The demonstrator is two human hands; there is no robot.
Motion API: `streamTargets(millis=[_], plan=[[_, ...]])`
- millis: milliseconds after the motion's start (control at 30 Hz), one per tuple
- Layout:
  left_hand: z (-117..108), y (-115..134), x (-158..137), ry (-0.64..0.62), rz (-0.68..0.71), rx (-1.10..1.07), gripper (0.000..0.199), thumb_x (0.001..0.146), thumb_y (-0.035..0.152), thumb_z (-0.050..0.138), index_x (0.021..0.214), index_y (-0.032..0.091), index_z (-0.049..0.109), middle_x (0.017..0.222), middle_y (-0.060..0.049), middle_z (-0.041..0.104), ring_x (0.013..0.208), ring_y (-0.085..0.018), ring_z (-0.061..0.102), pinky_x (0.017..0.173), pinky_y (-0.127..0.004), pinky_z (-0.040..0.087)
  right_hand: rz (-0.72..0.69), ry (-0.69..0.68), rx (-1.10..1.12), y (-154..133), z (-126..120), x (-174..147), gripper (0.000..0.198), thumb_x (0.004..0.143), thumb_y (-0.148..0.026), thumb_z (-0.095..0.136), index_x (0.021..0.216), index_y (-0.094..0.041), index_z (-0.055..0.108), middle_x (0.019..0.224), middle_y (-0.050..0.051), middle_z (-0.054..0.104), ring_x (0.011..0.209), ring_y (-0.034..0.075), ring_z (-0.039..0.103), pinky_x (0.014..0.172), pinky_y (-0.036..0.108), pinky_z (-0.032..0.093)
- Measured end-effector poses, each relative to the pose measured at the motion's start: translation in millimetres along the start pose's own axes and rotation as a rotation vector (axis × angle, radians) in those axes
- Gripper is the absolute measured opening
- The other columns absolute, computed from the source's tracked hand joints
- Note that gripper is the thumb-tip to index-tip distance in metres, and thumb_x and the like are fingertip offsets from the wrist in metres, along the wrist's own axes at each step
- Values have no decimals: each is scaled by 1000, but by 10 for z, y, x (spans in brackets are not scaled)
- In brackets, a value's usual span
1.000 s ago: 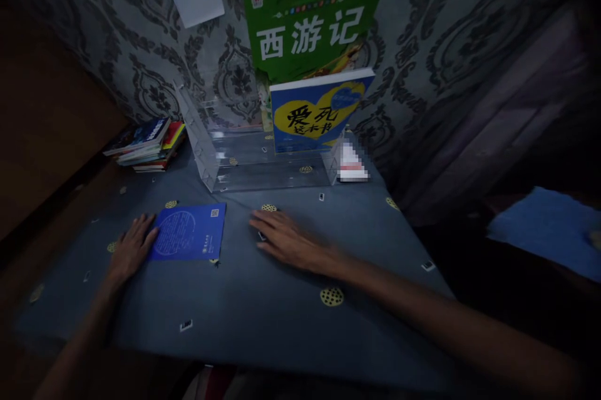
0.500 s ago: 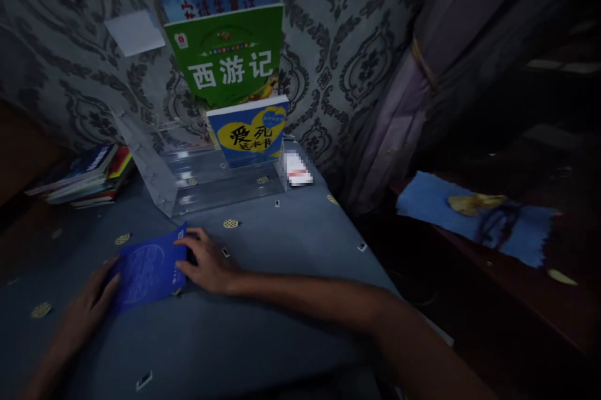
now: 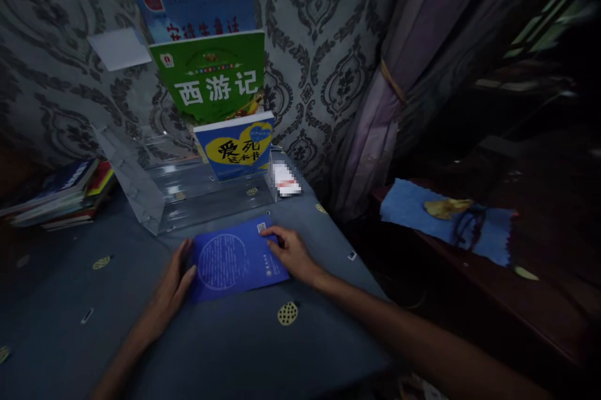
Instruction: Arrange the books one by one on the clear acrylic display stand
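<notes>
A thin blue leaflet (image 3: 235, 259) with a printed ring of text and a small square code lies on or just over the patterned tablecloth, in front of a clear acrylic rack (image 3: 201, 212). My left hand (image 3: 176, 281) grips the leaflet's left edge, thumb toward its upper face and fingers along the side. At the opposite edge, my right hand (image 3: 288, 253) has its thumb and fingers bent over the printed side. Standing in tiers in the rack are a blue-and-yellow book (image 3: 239, 148), a green book (image 3: 211, 84) and a taller blue book (image 3: 195, 2).
Several stacked books (image 3: 61, 193) sit at the far left of the table. A white blurred-out item (image 3: 285, 178) is beside the rack's right end. Past the table's right edge, a blue cloth (image 3: 408, 206) carries a yellowish item. A tied curtain (image 3: 375, 112) hangs behind.
Both hands have carried the leaflet to the right, closer to the middle of the rack's front. It now appears flatter and more fully in view. The camera has shifted slightly.
</notes>
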State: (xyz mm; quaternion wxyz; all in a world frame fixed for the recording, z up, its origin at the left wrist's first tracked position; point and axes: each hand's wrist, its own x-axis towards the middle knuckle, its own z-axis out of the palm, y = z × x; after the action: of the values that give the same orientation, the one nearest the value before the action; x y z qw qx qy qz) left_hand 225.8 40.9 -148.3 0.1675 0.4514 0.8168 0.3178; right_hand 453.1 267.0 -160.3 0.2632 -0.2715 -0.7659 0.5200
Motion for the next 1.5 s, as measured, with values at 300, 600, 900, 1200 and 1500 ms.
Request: streamTargets(millis=[300, 600, 900, 1200, 1500], plan=[[-772, -992, -201, 219, -230, 563, 71, 98, 51, 24, 151, 7, 43, 160, -21, 41, 153, -36, 32, 121, -62, 29, -87, -119, -221, 43, -166, 124, 32, 87, -12, 57, 114, -22, 71, 107, 4, 73, 92, 20, 68, 86, 36, 55], [-353, 175, -53, 250, 167, 698, 45, 103, 33, 32, 136, 15, 56, 142, -17, 62, 133, -31, 58, 113, -55, 44, -229, -44, -837, -243, -126, -17, 30, 94, -25, 60, 122, -18, 67, 125, 17, 63, 114, 32, 62, 95, 46, 54], [546, 621, 213, 76, 464, 615, 42, 102, 20, 35, 139, 12, 54, 144, -19, 61, 136, -30, 57, 112, -52, 49, -453, -414, -578, -233, 472, 83, 66, 91, -6, 37, 157, -6, 30, 158, 21, 45, 150, 24, 39, 123, 49, 35], [578, 508, 210, 40, 427, 627, 43, 105, 23, 32, 140, 10, 55, 151, -17, 54, 143, -30, 50, 117, -55, 42, -249, -185, -826, -25, 47, 137, 56, 104, -29, 38, 152, 0, 39, 155, 25, 48, 151, 29, 38, 125, 51, 30], [400, 514, 133, 56, 316, 684, 49, 106, 32, 33, 143, 6, 50, 152, -20, 52, 143, -31, 50, 118, -55, 38, -310, -128, -900, 86, -11, 119, 54, 105, -33, 34, 150, -6, 45, 153, 21, 52, 148, 27, 43, 123, 52, 32]])
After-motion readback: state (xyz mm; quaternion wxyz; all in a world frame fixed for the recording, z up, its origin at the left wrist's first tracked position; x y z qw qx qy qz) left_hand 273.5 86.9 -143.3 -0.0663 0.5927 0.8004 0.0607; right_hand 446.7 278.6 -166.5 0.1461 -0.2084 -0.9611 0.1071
